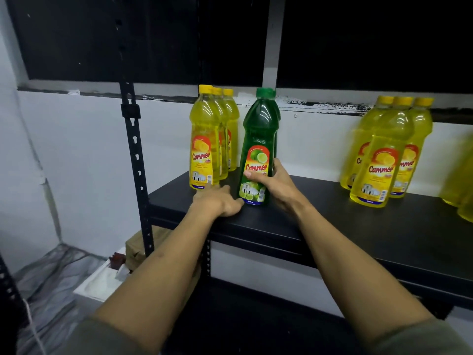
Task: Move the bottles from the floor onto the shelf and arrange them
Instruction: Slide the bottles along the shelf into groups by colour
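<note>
A green bottle (257,139) with a green cap stands upright on the black shelf (332,226), with a second green bottle half hidden right behind it. My right hand (275,184) is wrapped around its lower label. My left hand (217,201) lies on the shelf, fingertips touching the green bottle's base, holding nothing. To the left a row of three yellow bottles (204,147) runs front to back. Another group of three yellow bottles (384,155) stands to the right.
More yellow bottles (460,180) are cut off by the right edge. A black slotted upright post (134,149) marks the shelf's left end. Below on the floor are a brown box (135,247), a white tray (102,283) and plastic sheeting (51,278).
</note>
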### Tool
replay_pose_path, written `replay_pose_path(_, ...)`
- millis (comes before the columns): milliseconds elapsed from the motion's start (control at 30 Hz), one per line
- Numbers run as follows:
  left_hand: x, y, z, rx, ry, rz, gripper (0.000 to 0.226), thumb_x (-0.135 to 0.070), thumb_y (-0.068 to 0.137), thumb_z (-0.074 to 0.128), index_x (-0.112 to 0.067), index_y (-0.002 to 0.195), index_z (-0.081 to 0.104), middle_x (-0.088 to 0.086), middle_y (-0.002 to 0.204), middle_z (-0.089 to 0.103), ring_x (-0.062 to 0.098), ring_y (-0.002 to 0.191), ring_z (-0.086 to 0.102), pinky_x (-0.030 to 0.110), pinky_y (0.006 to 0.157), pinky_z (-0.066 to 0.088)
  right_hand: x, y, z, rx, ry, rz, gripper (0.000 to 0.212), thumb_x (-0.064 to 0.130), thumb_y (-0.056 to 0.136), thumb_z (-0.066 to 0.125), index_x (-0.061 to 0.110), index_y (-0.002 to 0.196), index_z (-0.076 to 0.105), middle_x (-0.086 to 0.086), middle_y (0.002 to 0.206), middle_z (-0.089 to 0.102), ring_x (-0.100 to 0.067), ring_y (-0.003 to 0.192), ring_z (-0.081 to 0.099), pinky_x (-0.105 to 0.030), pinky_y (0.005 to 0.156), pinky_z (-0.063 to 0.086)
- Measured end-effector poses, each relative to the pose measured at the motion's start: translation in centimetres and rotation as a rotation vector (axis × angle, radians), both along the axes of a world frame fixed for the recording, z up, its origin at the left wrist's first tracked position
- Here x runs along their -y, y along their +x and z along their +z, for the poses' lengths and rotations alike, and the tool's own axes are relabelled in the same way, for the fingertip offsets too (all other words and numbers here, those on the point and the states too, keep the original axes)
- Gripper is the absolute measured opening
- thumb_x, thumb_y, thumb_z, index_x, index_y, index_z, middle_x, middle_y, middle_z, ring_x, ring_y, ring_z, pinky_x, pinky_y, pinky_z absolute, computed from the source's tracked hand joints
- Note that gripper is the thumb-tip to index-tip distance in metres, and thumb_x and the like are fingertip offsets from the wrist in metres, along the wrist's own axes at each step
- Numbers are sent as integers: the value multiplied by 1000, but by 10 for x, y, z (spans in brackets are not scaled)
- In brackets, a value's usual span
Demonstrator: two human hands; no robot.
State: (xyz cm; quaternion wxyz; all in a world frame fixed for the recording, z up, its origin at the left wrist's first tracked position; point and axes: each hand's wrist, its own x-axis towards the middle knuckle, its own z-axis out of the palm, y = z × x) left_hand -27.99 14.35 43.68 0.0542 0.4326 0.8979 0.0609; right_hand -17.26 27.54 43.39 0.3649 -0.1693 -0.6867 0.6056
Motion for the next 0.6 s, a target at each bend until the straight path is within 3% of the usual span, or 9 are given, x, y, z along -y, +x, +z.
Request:
replay_pose_path(133,-1,2,-24,-25,101,-2,77,-69,97,22,-26,161,24,1,169,14,28,156,5,50,124,11,-5,-1,-6,-30,53,-33,60,17,77,86,12,127,55,-4,110,73,-16,99,73,-35,84,61)
replay_pose_path(367,-2,1,-27,-47,158,-4,77,-69,95,24,-25,157,32,1,166,26,29,153,14,50,122,16,-10,-10,-9,20,137,-83,58,28,81,83,15,129,54,0,112,71,-11,100,70,-30,84,59)
replay_pose_path(600,3,4,-27,-70,205,4,72,-66,96,30,-24,154,40,-1,163,34,27,149,25,46,121,21,-25,-16,-8,80,78,-23,61,28,77,85,12,128,55,-5,113,73,-20,104,72,-45,95,57)
